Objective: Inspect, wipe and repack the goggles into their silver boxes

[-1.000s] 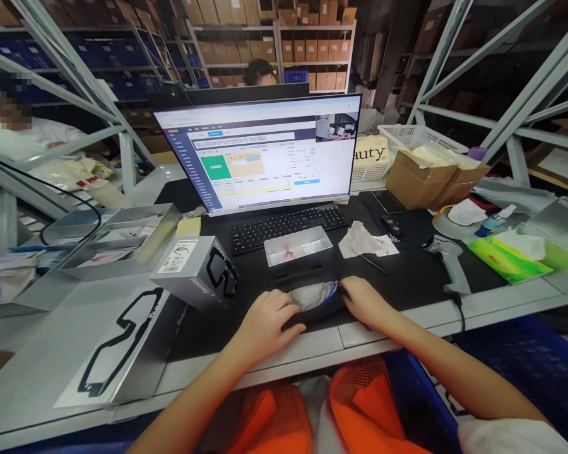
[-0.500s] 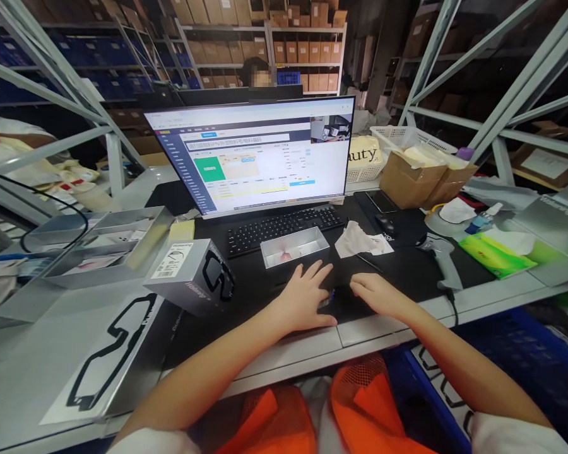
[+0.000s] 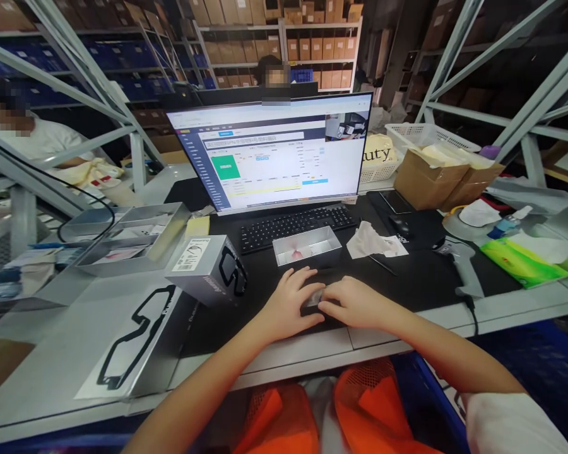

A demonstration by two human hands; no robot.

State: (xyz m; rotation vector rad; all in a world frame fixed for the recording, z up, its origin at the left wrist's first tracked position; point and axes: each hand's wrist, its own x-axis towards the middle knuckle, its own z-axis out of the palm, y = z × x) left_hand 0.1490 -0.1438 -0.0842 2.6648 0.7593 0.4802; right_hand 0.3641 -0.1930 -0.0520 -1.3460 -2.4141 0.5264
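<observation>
My left hand (image 3: 291, 304) rests low over the black desk mat (image 3: 265, 271), palm down, fingers and thumb spread. Between it and my right hand (image 3: 355, 304) sits a small greyish, shiny thing (image 3: 313, 298), mostly covered by fingers; its kind cannot be made out. The right hand's fingers are closed in a pinch at its right end. Just beyond both hands lies an open silver box (image 3: 307, 246) with a small pinkish mark inside. A crumpled tissue (image 3: 364, 239) and a thin black pen-like stick (image 3: 382, 265) lie to its right.
A monitor (image 3: 284, 151) and keyboard (image 3: 296, 227) stand behind. Printed silver boxes (image 3: 208, 268) are at left. At right are a mouse (image 3: 400, 225), a handheld scanner (image 3: 461, 265), a green tissue pack (image 3: 523, 261) and cardboard boxes (image 3: 428, 180). Other people sit beyond the desk.
My right hand has moved left to meet my left hand at the small greyish thing. The view has swung a little left, showing another person there.
</observation>
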